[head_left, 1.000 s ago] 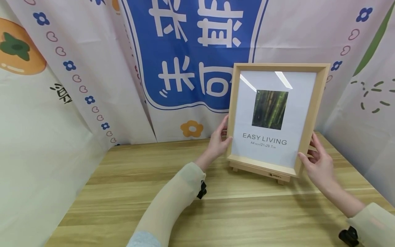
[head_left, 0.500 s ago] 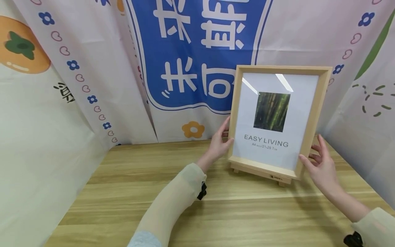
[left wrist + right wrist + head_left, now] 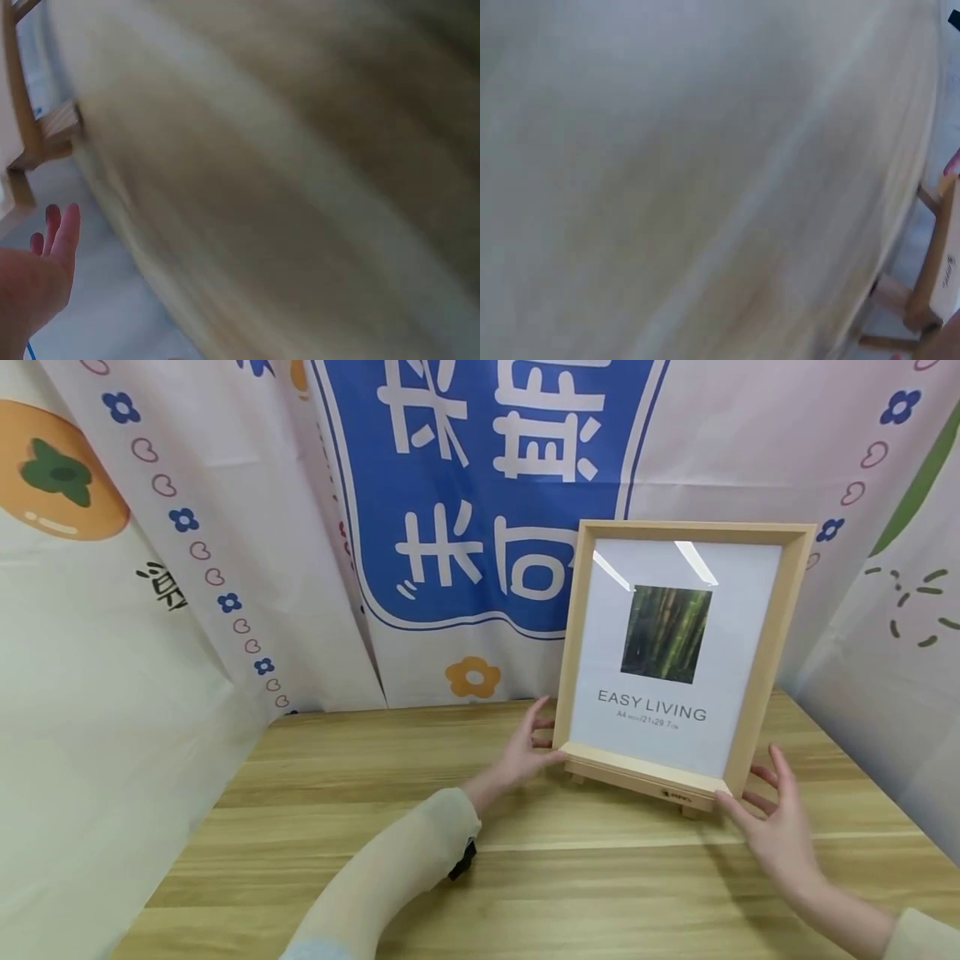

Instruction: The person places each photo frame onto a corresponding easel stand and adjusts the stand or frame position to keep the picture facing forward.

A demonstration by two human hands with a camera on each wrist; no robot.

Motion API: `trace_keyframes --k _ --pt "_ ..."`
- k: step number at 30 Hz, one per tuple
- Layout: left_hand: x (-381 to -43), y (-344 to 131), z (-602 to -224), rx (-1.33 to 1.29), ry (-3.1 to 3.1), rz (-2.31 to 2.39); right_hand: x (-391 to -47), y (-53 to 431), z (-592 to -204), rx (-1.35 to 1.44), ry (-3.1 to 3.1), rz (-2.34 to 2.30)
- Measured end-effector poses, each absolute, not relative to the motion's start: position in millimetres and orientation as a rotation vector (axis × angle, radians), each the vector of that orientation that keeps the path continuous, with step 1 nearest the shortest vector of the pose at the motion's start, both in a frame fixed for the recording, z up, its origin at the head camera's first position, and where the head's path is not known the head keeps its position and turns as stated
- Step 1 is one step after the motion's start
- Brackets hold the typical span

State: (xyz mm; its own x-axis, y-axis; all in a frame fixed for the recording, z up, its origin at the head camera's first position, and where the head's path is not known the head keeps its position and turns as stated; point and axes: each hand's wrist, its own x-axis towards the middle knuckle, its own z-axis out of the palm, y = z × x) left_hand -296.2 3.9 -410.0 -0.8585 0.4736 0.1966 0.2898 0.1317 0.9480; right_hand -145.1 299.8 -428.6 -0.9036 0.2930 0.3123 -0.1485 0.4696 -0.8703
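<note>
A light wooden picture frame [image 3: 780, 635] leans upright on a small wooden easel [image 3: 637, 782]. Behind its glazing is a white sheet with a bamboo picture and "EASY LIVING". My left hand [image 3: 517, 758] is at the lower left corner, thumb tip right at the ledge, fingers loosely spread beside the frame. At the lower right corner is my right hand [image 3: 783, 843], thumb tip by the ledge end and fingers extended. The left wrist view has the left hand's fingers [image 3: 66, 232] extended below the easel foot [image 3: 60, 126]. Only the easel's edge [image 3: 934, 277] enters the right wrist view.
The frame stands toward the right rear of a wood-grain table [image 3: 337, 827]. A printed cloth [image 3: 240, 560] with a blue panel, flowers and fruit hangs behind and along both sides. Ceiling lights reflect in the glazing.
Both hands have slid down from the sides of the picture frame to its lower corners, and their fingers have loosened. The frame and easel stay in place; the view shifts slightly.
</note>
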Motion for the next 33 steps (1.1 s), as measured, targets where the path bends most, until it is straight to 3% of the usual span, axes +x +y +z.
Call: trace_keyframes --k 16,29,33 --pt "-287.9 14.0 -426.5 0.818 2.261 1.747 -168.8 305.9 -476.3 -0.098 -2.243 1.417" --pt "-276.0 4.7 -428.8 0.751 2.291 1.781 -179.7 303.7 -475.5 -0.034 -2.295 1.376" --pt "-267.3 -1.3 -428.6 0.709 2.344 1.776 -173.3 286.4 -453.1 -0.016 -2.316 1.393"
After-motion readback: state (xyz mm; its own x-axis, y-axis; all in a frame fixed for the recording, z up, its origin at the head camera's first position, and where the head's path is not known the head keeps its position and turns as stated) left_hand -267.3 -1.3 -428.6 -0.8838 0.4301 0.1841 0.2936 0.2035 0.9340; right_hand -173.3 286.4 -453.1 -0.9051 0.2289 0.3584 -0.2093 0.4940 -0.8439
